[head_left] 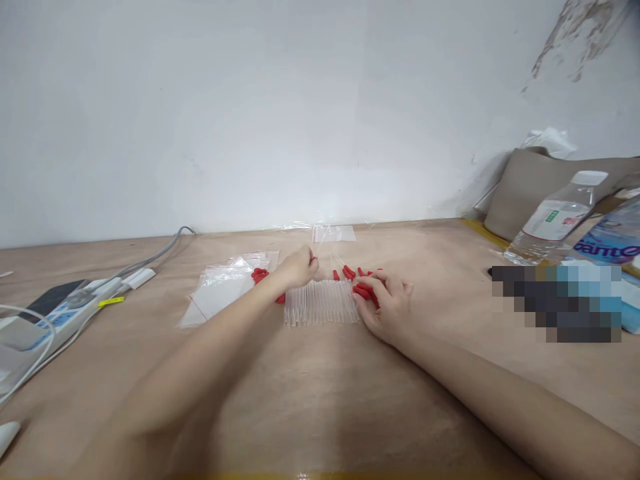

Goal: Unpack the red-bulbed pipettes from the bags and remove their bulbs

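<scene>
A row of thin clear tubes [323, 303], side by side, lies on the wooden table. Just beyond its left part, my left hand [299, 268] is closed on a dropper [314, 255]; its red bulb shows at the fingertips and its thin clear stem points toward the wall. At the right end of the row, my right hand [387, 308] curls its thumb and fingers around red rubber bulbs [365, 291], partly hiding them. A few droppers with red bulbs [349, 272] lie between the hands. More red bulbs [260, 275] sit left of my left hand, partly behind the forearm.
Clear zip bags [220, 290] are piled at the left, and another small bag [335, 233] lies near the wall. A power strip [75, 313] with cables is on the far left. Plastic bottles [557, 220], a grey-brown bag [530, 183] and a blurred-out item [565, 303] stand at the right.
</scene>
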`<state>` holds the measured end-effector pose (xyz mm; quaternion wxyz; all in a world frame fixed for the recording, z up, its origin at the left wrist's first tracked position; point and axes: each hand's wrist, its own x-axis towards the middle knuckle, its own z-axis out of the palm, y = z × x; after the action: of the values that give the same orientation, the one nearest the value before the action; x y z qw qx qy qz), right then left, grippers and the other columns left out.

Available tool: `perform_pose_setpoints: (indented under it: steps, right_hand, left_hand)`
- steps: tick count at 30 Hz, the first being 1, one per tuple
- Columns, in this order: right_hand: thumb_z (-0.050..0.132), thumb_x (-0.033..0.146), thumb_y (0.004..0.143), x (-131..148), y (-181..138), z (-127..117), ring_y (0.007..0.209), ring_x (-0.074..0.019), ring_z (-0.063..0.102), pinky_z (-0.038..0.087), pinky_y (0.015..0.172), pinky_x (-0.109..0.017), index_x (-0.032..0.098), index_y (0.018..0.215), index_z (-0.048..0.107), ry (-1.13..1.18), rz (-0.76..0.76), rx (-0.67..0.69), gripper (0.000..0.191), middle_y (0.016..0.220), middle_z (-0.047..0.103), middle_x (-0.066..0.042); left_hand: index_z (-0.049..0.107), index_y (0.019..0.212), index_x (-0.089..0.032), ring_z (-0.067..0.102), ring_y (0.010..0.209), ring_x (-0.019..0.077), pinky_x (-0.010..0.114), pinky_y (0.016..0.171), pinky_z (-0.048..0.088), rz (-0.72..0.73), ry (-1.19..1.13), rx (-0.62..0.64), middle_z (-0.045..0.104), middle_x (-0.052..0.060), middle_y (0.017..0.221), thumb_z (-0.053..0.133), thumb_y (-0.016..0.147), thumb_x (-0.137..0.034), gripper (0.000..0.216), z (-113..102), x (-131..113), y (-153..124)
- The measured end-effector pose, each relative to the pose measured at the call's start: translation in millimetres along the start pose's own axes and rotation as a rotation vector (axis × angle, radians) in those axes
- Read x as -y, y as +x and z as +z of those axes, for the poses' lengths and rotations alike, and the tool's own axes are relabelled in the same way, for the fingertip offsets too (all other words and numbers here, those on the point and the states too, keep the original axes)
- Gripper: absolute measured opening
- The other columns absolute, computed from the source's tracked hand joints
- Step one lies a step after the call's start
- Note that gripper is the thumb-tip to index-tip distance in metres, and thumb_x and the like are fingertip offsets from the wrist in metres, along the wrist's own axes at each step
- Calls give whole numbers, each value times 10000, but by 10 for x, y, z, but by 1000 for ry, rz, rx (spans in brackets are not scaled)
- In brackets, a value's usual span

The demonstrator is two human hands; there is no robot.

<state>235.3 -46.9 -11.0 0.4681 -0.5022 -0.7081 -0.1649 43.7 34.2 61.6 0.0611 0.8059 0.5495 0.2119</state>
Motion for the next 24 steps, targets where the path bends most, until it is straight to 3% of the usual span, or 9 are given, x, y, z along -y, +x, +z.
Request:
perform_pose_setpoints:
  steps: [2, 5, 10, 13, 17, 20, 24]
  right_hand:
    - [543, 364, 773, 27, -3, -27, 962, -198, 504, 258, 843, -349, 196, 1075, 552, -21, -67, -52, 346, 1090, 556, -90]
    - [548, 395, 774, 102, -15, -73, 1015, -204, 491, 220, 905, -373, 193, 1145, 506, -11, -268, -20, 424, 1108, 577, -70]
    - [494, 347, 835, 243, -55, -71, 859, -142, 518, 156, 900, -383, 232, 1072, 560, 30, -426, 128, 271, 853, 655, 2]
    - [460, 287, 860, 301, -70, -41, 722, -114, 482, 161, 842, -369, 237, 961, 606, 35, -389, 200, 184, 665, 622, 22]
    - [413, 267, 877, 348, -69, -27, 669, -111, 441, 169, 769, -344, 195, 748, 605, 139, -264, 393, 243, 624, 608, 6]
    - [379, 283, 890, 346, -72, -28, 625, -99, 414, 176, 736, -324, 174, 674, 580, 242, -241, 498, 315, 586, 586, 11]
    - [397, 321, 883, 307, -94, -36, 618, -99, 397, 179, 719, -318, 188, 722, 606, 276, -337, 467, 295, 554, 546, 21]
  left_hand:
    - [467, 762, -186, 502, 603, 143, 252, 546, 381, 182, 24, -12, 546, 4, 699, 458, 821, -277, 109, -32, 70, -325]
    - [452, 786, -188, 502, 683, 143, 258, 610, 403, 408, 60, -168, 524, 10, 749, 415, 867, -268, 119, 35, 191, -764]
    - [476, 860, -176, 511, 755, 148, 272, 687, 431, 570, -34, -373, 541, 35, 793, 503, 833, -193, 41, 280, 309, -1079]
    - [493, 947, -174, 516, 778, 149, 282, 706, 438, 606, -68, -378, 550, 47, 834, 516, 826, -174, 123, 359, 288, -1104]
    - [510, 1039, -176, 516, 790, 157, 309, 711, 416, 648, -33, -324, 565, 60, 879, 505, 838, -208, 204, 368, 235, -1109]
    - [554, 937, -165, 491, 707, 146, 305, 666, 375, 680, 16, -252, 571, 36, 762, 485, 849, -213, 122, 358, 207, -1125]
    - [566, 847, -140, 453, 676, 147, 302, 653, 352, 661, 61, -176, 534, 40, 693, 420, 871, -207, 162, 345, 175, -1160]
